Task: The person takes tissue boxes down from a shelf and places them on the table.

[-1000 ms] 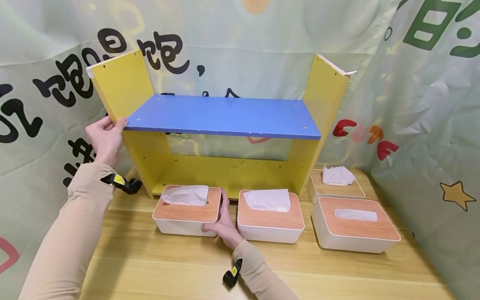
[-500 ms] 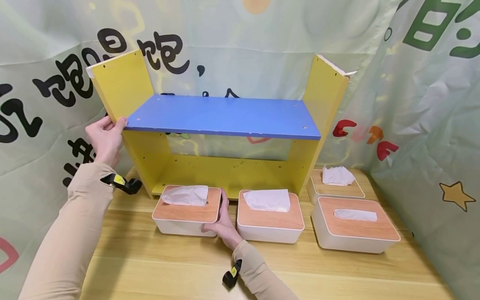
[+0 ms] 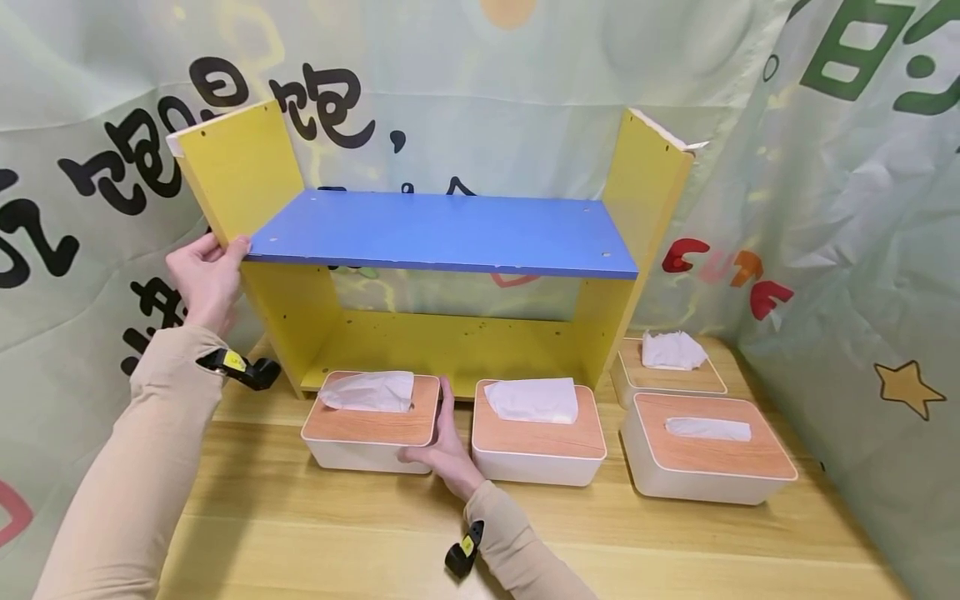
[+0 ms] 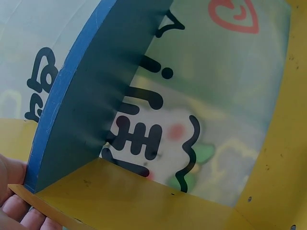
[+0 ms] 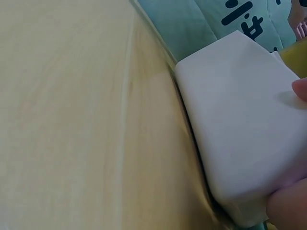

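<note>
At the front edge of a yellow shelf unit (image 3: 277, 175), my left hand (image 3: 201, 279) pinches the left side panel beside the blue shelf board (image 3: 442, 229). In the left wrist view the thumb (image 4: 14, 170) meets the end of the board, and the fingers curl behind the panel. My right hand (image 3: 447, 454) grips the right end of a white tissue box (image 3: 363, 454) with a wood-look lid, thumb on its front wall. A tissue sticks out of the lid. The right wrist view shows that box's white wall (image 5: 235, 115) low over the wooden table.
A second tissue box (image 3: 540, 468) stands just right of my right hand, also before the shelf. Farther right are a third box (image 3: 705, 487) and, behind it, a fourth box (image 3: 671, 379). Printed cloth (image 3: 480, 133) hangs close behind and on both sides of the wooden table (image 3: 337, 542).
The head view has shifted very slightly, so the scene sits a little farther left. Both hands keep their holds, and the shelf and boxes stay where they were.
</note>
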Tool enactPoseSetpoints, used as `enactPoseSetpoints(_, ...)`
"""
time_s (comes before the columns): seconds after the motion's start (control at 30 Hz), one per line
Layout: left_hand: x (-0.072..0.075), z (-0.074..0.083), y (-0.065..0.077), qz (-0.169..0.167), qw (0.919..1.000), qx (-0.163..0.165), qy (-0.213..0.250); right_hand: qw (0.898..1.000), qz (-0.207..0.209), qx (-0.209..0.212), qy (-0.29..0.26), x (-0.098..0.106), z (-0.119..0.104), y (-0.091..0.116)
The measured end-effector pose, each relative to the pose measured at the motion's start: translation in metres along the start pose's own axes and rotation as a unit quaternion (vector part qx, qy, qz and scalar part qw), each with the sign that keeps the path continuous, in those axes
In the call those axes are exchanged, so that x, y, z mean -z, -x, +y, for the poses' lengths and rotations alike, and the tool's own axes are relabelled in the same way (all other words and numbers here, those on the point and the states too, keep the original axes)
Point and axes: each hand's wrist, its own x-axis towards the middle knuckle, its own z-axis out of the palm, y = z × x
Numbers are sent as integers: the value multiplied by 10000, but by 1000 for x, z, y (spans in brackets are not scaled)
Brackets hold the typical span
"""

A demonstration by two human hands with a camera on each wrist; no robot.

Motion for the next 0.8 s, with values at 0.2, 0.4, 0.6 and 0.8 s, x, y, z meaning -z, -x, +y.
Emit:
enactPoseSetpoints(0.2,0,-1,0,5,10000,9,2,9998,-13,54,-197,-3,-6,4)
enactPoseSetpoints(0.4,0,1,0,12,9999,-6,-143,9992,69,113,-377,-7,-11,8)
enactPoseSetpoints(0.6,1,0,0,35,9999,89,67,9947,690,699,-303,-12,-15,11)
enactPoseSetpoints(0.8,-1,-2,0,3,9996,121,251,9852,1216,1122,-452,-14,-19,10)
